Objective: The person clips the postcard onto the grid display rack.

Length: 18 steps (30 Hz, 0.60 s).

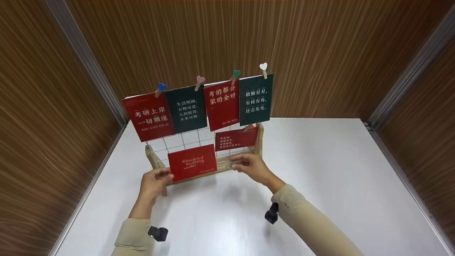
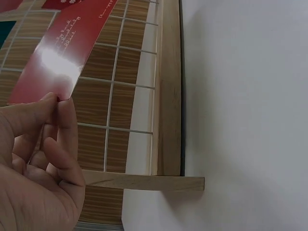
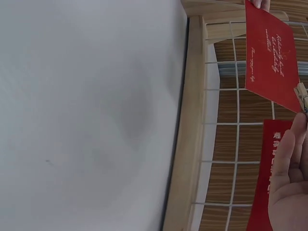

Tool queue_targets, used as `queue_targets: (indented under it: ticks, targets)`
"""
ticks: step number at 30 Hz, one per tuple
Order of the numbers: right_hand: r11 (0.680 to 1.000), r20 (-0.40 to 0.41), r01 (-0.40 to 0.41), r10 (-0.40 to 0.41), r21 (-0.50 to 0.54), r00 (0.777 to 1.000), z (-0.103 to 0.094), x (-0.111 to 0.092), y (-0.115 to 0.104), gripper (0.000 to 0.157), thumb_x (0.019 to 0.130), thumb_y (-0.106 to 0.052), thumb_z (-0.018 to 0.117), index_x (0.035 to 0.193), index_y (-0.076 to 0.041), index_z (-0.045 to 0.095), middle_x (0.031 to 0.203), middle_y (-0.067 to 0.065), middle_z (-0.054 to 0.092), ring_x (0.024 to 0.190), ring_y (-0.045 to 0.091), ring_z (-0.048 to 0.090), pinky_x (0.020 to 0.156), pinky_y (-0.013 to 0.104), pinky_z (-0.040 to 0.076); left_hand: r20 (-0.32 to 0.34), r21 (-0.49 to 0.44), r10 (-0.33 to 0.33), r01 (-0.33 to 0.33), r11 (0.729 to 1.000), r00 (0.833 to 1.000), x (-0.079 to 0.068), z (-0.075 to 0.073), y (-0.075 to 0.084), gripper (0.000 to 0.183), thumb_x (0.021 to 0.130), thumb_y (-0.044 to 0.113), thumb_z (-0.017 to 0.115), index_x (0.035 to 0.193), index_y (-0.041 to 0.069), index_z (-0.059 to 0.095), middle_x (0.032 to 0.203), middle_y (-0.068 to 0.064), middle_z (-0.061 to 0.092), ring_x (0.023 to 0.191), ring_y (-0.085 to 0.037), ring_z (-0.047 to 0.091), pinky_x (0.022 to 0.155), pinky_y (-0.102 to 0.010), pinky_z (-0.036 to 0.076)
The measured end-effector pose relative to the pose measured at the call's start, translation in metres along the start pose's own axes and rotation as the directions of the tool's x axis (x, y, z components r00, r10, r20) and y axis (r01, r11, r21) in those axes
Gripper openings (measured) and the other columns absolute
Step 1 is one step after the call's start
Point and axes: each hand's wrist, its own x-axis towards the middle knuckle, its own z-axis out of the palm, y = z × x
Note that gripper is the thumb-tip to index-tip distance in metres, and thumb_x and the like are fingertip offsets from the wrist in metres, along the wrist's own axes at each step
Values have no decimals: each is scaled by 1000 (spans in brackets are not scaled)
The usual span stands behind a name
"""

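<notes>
By its left edge, my left hand (image 1: 153, 183) pinches a red card (image 1: 192, 163) with white script between thumb and fingers. The card is held in front of the lower part of a white wire grid (image 2: 111, 86) in a wooden frame. My right hand (image 1: 253, 169) holds a small wooden clothespin (image 3: 302, 94) at its fingertips, right at a corner of that card in the right wrist view. Just above the right hand, another red card (image 1: 236, 139) with white characters hangs on the grid from a clip.
Along the grid's top hang a red card (image 1: 151, 117), a green card (image 1: 186, 110), a second red card (image 1: 223, 105) and a second green card (image 1: 256, 101), under heart-topped clips. The frame stands on a white table (image 1: 320, 170) between wood-grain walls (image 1: 220, 42).
</notes>
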Motion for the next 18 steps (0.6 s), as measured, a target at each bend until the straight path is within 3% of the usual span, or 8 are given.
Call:
queue_targets:
  ticks: [6, 9, 14, 18]
  targets:
    - [996, -63, 80, -82, -33, 995, 6, 18, -9, 23, 84, -5, 72, 105, 4, 69, 100, 13, 69, 83, 19, 64, 78, 31, 54, -18, 14, 0, 1, 1000, 1000, 5, -8, 4, 29, 88, 3, 67, 115, -6, 61, 106, -16, 62, 90, -19, 62, 88, -39, 49]
    - [990, -110, 121, -129, -76, 986, 9, 25, -16, 21, 82, -5, 74, 102, 1, 72, 97, 10, 71, 82, 19, 63, 78, 31, 54, -23, 30, -4, 4, 1000, 1000, 7, -11, 6, 30, 89, 5, 67, 116, -5, 61, 111, -17, 61, 98, -22, 58, 87, -33, 49]
    - [982, -190, 89, -121, -168, 974, 16, 35, -27, 20, 83, -11, 74, 103, -7, 74, 96, 1, 72, 84, 17, 63, 78, 30, 53, -40, 57, 24, -21, 998, 999, 9, -14, 9, 30, 89, 6, 67, 116, -6, 61, 112, -18, 62, 104, -25, 54, 81, -23, 47]
    - [982, -221, 92, -128, -166, 967, 22, 42, -33, 21, 85, -10, 71, 106, -6, 73, 97, 1, 72, 84, 17, 67, 78, 29, 53, -58, 41, 46, -44, 998, 997, 12, -14, 10, 29, 89, 5, 66, 114, -7, 62, 109, -17, 62, 100, -22, 55, 76, -18, 46]
